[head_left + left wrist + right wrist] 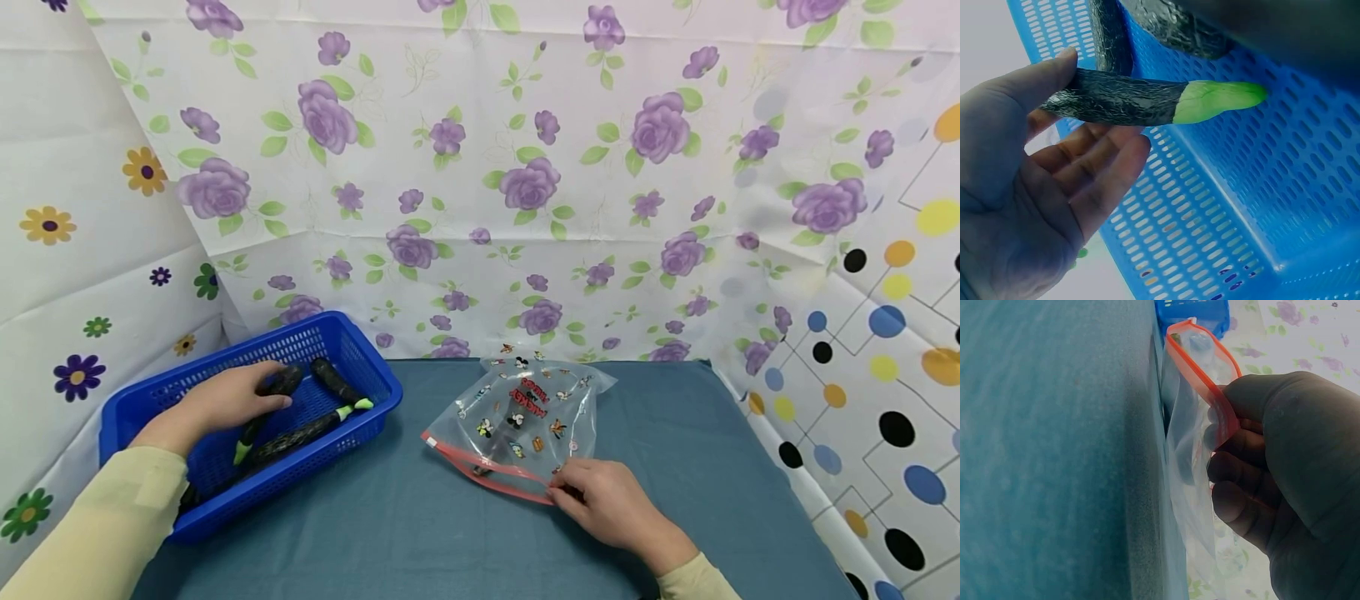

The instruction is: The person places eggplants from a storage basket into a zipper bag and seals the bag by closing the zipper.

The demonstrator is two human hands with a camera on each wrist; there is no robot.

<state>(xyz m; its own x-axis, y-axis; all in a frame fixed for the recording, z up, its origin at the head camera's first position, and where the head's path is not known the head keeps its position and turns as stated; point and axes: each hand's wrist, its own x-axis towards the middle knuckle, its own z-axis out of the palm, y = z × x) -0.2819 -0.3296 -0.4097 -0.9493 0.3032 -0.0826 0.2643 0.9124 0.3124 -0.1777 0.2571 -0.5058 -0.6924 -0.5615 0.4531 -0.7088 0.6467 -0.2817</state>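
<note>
My left hand [228, 402], over the blue basket [330, 457], pinches a dark, wrinkled long eggplant [1129, 100] with a bright green stem end between thumb and fingers. Beneath and beside it in the basket lie other eggplants [303, 437], one of them partly covered by the hand and sleeve. On the right, my right hand [609, 504] pinches the red zip edge of a clear printed zip bag [498, 408] at its near right corner. The bag lies on the table with its mouth toward me, the two red strips parted. Something small and dark shows inside near the mouth.
A blue-green cloth [397, 533] covers the table. Behind it hangs a floral sheet [480, 275], with patterned sheets on the left and right. The basket stands at the left, a short gap from the bag.
</note>
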